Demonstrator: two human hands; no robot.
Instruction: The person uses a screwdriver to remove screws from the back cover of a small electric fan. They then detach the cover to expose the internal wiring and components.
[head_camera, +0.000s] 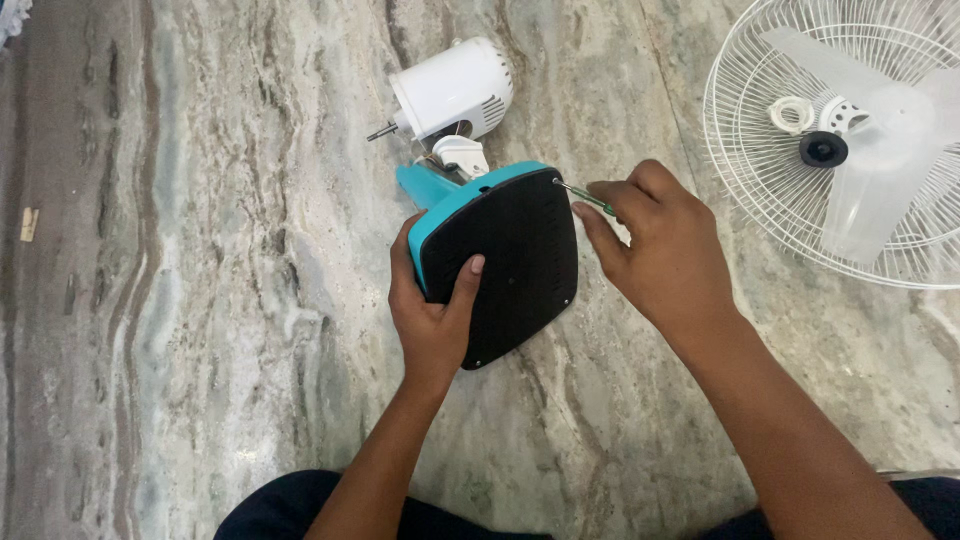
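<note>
The left hand is gripping the fan base, a teal shell with a black underside tipped up off the marble floor, thumb lying across the black plate and fingers wrapping the teal edge. The right hand is clenching a green-handled screwdriver, its tip sitting at the screw hole in the plate's upper right corner. The white motor housing is lying on the floor just beyond the base, joined to it by the neck, and the white grille with its clear blade is lying well apart to the right.
</note>
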